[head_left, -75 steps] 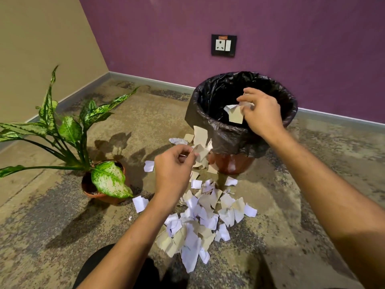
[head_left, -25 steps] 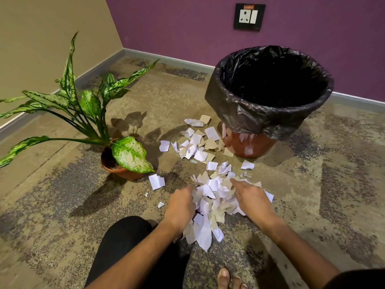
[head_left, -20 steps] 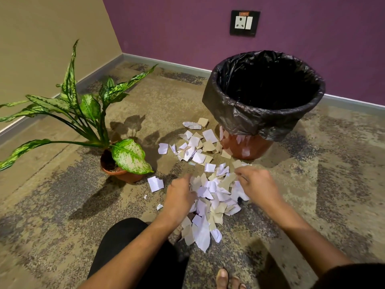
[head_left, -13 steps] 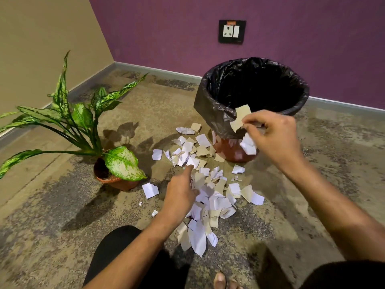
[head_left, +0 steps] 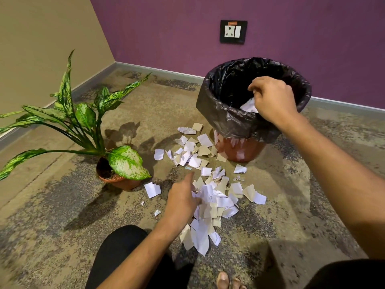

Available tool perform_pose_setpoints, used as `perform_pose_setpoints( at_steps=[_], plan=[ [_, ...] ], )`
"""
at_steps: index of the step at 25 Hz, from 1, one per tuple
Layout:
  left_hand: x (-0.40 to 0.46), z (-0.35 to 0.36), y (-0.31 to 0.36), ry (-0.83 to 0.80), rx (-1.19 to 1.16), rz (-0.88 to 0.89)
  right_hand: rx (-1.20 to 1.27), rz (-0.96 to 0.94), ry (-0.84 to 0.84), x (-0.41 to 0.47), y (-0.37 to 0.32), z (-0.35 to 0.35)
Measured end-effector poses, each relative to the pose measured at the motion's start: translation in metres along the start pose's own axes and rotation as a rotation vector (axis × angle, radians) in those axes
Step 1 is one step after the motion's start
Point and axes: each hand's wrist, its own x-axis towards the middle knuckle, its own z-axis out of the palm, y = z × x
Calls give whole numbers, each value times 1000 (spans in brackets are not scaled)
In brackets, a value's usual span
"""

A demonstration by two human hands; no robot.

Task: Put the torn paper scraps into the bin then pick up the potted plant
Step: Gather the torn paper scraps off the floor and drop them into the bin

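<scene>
Several white and tan torn paper scraps [head_left: 214, 197] lie in a heap on the floor, with more scattered toward the bin's foot. The bin [head_left: 233, 122] is a red-brown bucket lined with a black bag, at the right. My right hand [head_left: 273, 101] hovers over the bin's mouth, shut on white scraps that hang just inside the rim. My left hand [head_left: 182, 197] rests on the left side of the heap, fingers curled into the scraps. The potted plant [head_left: 118, 180], with long speckled green leaves in a terracotta pot, stands upright at the left.
A purple wall with a socket plate [head_left: 233, 31] runs behind the bin, and a beige wall closes the left side. The floor is mottled brown. My knee [head_left: 123, 247] and toes [head_left: 227, 281] show at the bottom edge.
My right hand lifted a handful of scraps from the heap and carried it up and right, over the bin's mouth. My left hand stayed on the heap.
</scene>
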Motion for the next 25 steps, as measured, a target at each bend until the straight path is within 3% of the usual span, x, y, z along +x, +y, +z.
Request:
perform_pose_setpoints(
  at_steps=[4,8,11,14,16,20,25],
  plan=[
    [5,-13,14,62,-90,-4,77,-226,249,-46,-19,4],
    [16,-41,54,200,-226,128,206,-344,230,-120,-28,36],
    [30,-65,103,250,-267,311,160,-223,3,-172,-22,72],
    [58,-79,155,275,-213,481,17,-82,-546,-210,-21,102],
    [82,-85,184,295,-171,609,-39,-51,-797,-229,-25,114],
    [127,-87,220,289,6,723,-99,-120,-895,-253,-33,137],
    [142,-86,215,5,68,683,-143,-134,-849,-258,-40,152]
  ],
)
